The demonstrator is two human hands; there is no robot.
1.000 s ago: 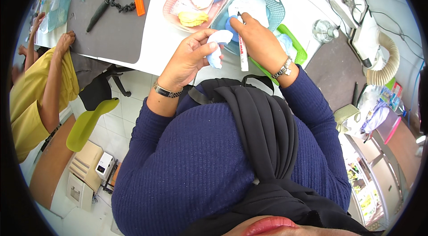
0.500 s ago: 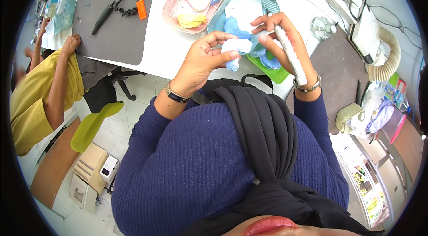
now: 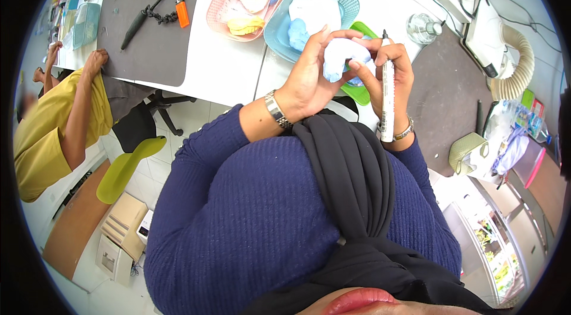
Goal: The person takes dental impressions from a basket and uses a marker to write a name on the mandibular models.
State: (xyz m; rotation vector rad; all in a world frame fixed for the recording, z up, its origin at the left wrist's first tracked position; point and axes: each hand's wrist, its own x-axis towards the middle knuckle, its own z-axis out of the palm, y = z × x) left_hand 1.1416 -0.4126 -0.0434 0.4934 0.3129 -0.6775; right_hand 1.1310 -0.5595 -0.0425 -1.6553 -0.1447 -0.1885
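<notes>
Both my hands meet above the near edge of the white table. My left hand [image 3: 306, 86] curls its fingers round a white and pale-blue horseshoe-shaped dental cast [image 3: 340, 52]. My right hand [image 3: 397, 74] holds a white marker [image 3: 388, 101] upright, its dark narrow end pointing away from me. The right thumb and fingertips also touch the cast's right side. Partly hidden beneath my hands lies a bright green tray [image 3: 360, 96] with blue pieces on it. Just beyond is a blue basket [image 3: 275, 32] containing white and blue lumps.
A pink basket [image 3: 215, 14] with yellow, cream and blue pieces stands left of the blue one. To the right are a clear glass jar [image 3: 421, 28] and a ribbed hose [image 3: 513, 62]. A handpiece [image 3: 135, 29] lies on the grey mat. Another person in yellow [image 3: 59, 124] works at far left.
The cast has moved right and turned, showing its horseshoe outline. The marker has swung from a slant to upright. My left hand has come across toward the right one.
</notes>
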